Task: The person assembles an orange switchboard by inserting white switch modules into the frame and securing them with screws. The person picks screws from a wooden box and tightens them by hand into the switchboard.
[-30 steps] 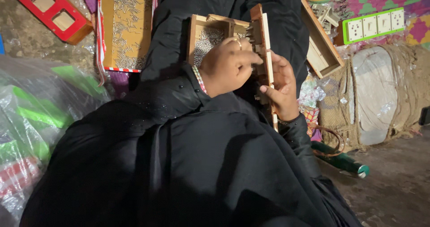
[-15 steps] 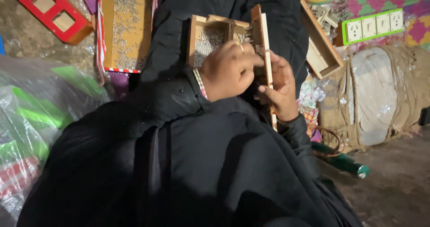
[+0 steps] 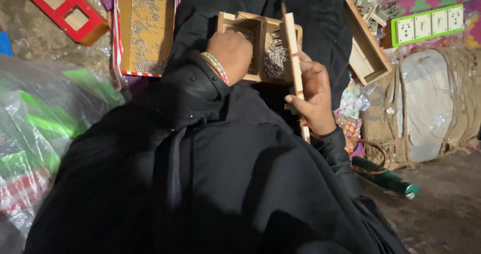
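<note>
Your left hand [image 3: 231,51] reaches into the small wooden box [image 3: 260,46] on your lap, fingers curled among the nails [image 3: 274,58]; whether it grips one, you cannot tell. Your right hand [image 3: 313,96] clasps the wooden strip [image 3: 294,63] upright beside the box. No nail shows in the strip yet.

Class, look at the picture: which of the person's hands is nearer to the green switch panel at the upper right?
The right hand, which holds a wooden strip below and left of the green switch panel. The left hand is farther left, in the small wooden box.
</note>
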